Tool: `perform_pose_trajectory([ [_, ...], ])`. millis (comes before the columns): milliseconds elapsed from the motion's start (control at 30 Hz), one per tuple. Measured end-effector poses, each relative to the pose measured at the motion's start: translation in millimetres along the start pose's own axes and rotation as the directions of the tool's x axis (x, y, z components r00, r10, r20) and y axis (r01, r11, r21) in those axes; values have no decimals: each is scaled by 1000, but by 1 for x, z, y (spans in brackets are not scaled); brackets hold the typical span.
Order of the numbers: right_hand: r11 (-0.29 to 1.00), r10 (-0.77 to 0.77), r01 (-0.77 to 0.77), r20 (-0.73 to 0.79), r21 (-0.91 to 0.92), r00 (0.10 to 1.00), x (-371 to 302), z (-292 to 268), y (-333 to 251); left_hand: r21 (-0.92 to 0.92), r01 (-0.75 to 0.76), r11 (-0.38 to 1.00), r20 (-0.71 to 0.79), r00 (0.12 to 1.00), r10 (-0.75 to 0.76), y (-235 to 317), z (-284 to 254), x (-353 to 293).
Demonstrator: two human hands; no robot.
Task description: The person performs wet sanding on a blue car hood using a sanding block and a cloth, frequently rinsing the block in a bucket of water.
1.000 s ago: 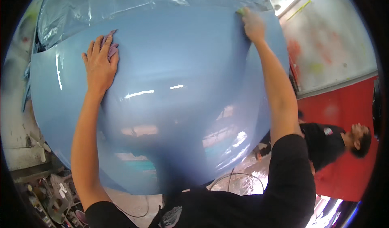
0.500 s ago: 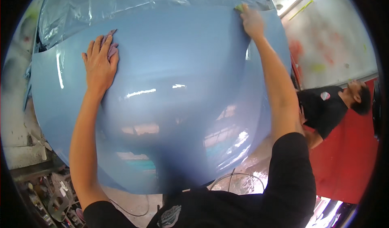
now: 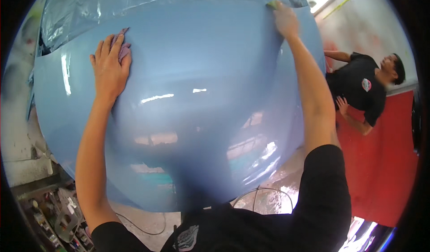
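A glossy blue car hood (image 3: 192, 68) spreads out in front of me. My left hand (image 3: 109, 68) lies on its left part, fingers over a crumpled mauve cloth (image 3: 124, 50) that shows between thumb and forefinger. Toward the far right edge, my right hand (image 3: 287, 21) is closed round a small yellow-green pad (image 3: 272, 4) against the surface. Most of that pad is hidden by the fingers, and the hand is slightly blurred.
Clear plastic sheeting (image 3: 107, 5) covers the area beyond the hood. At right stands a co-worker (image 3: 358, 86) in a black shirt, by a red panel (image 3: 380, 162). A cluttered shelf (image 3: 58, 216) is at lower left; a thin hose (image 3: 255, 189) loops below the hood.
My right hand has shifted slightly right and away from me with the yellow-green pad. My left hand has hardly moved. The co-worker has turned and stretched an arm toward the hood.
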State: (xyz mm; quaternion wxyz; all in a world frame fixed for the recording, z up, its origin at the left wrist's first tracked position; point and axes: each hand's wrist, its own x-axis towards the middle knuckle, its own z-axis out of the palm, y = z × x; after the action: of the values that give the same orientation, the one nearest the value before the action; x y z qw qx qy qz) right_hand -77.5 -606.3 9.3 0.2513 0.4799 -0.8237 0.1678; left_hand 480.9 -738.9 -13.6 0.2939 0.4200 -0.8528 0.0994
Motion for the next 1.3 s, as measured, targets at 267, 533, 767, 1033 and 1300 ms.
perform_pose_trajectory([
  [267, 790, -467, 462, -94, 404, 879, -185, -88, -25, 107, 65, 992, 2, 998, -66, -17, -11, -16],
  [533, 997, -64, 63, -1, -50, 998, 1, 3, 21, -25, -24, 999, 2, 1000, 24, -1, 2, -3],
  [767, 711, -202, 58, 125, 701, 971, -254, -90, -50, 111, 20, 994, -58, 998, -13, -11, -5, -17],
  [1033, 935, -269, 296, -154, 195, 951, 2, -7, -61, 39, -44, 998, -53, 998, 46, 2, 2, 2],
  [1300, 681, -564, 513, -73, 524, 823, -247, -110, -70, 85, 17, 996, -65, 998, -12, -5, -6, -16],
])
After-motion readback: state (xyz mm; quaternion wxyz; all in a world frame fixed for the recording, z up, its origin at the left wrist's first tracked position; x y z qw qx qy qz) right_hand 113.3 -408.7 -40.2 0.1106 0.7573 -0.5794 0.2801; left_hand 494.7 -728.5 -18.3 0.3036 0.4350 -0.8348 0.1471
